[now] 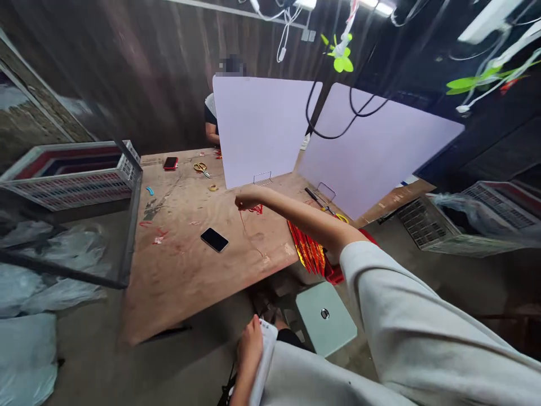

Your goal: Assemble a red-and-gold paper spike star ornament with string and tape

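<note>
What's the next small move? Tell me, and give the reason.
Probably lower the right hand onto the small red scraps on the bare plywood table. The hand is reaching out just beside them and seems nearest to them, while the left hand sits low, away from the table, gripping a white oblong object.

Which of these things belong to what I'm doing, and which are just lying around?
In use:
right hand, just above red scraps on the plywood table
left hand, gripping a white object

Lying about:
black smartphone
red phone
yellow-handled scissors
red and gold strips
plastic crate
</note>
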`<state>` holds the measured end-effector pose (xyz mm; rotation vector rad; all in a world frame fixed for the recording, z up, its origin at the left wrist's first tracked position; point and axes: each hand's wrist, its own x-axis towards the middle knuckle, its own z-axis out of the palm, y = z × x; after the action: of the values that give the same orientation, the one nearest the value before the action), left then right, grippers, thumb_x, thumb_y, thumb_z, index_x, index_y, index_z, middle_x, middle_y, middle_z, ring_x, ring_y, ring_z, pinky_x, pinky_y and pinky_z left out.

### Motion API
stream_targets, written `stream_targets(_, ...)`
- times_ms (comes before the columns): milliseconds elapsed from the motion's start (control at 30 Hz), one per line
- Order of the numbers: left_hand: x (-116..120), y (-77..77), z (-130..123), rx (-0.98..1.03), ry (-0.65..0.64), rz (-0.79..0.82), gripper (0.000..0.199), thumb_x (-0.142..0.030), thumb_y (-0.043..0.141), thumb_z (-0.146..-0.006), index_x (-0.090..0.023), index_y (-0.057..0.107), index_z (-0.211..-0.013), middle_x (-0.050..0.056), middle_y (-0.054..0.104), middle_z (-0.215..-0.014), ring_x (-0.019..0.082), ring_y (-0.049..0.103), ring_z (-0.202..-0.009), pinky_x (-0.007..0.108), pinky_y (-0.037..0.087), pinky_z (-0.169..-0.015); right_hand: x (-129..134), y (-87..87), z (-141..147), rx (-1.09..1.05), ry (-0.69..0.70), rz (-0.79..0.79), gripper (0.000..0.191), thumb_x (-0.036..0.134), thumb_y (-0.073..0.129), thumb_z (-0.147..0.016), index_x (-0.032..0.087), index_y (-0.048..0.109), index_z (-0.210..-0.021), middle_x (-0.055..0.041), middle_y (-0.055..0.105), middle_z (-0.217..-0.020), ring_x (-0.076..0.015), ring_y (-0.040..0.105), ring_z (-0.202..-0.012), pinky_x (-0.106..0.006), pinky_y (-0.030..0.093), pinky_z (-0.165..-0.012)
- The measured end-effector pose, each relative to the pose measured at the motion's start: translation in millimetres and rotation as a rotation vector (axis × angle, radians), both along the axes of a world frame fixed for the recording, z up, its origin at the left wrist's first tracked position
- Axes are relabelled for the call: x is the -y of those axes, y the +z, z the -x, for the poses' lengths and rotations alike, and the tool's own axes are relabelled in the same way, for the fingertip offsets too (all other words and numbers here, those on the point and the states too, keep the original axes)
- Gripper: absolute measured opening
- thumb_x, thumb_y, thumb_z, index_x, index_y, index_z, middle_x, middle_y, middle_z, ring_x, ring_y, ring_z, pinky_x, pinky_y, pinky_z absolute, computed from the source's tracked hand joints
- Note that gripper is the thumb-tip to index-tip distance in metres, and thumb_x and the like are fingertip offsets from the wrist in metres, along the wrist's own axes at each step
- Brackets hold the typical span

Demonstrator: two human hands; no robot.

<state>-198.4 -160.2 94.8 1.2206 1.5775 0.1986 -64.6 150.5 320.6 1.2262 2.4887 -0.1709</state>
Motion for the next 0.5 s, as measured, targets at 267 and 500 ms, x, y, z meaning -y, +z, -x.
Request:
stream_targets(267,-135.1,-48.3,-115.2,-0.175,0.018,-0.028,0.06,-0.041,0.014,-0.093,-0.011,0.057,-0.121,0.028,0.067,-0.093,0.04,0.067,-0.093,0.049,0.039,-0.075,-184.7,-169.7,49.6,0.112,0.388,-0.078,0.022,0.013,0.047,-0.09,0.012,0.068,-0.095,-0.0136,0.07,-0.106,-0.0232,0.058,-0.094,-0.035,0.038,-0.078)
stream_targets(500,-198.9,-84.3,-149.4,-0.235,0.101,0.078,0.056,-0.043,0.014,-0.092,-0.02,0.046,-0.132,0.024,0.067,-0.103,0.036,0.068,-0.093,0.049,0.044,-0.076,-247.2,-272.6,36.3,-0.022,0.528,-0.149,0.037,0.022,0.04,-0.096,0.015,0.048,-0.132,-0.0161,0.035,-0.15,-0.0329,0.031,-0.133,-0.052,0.021,-0.105)
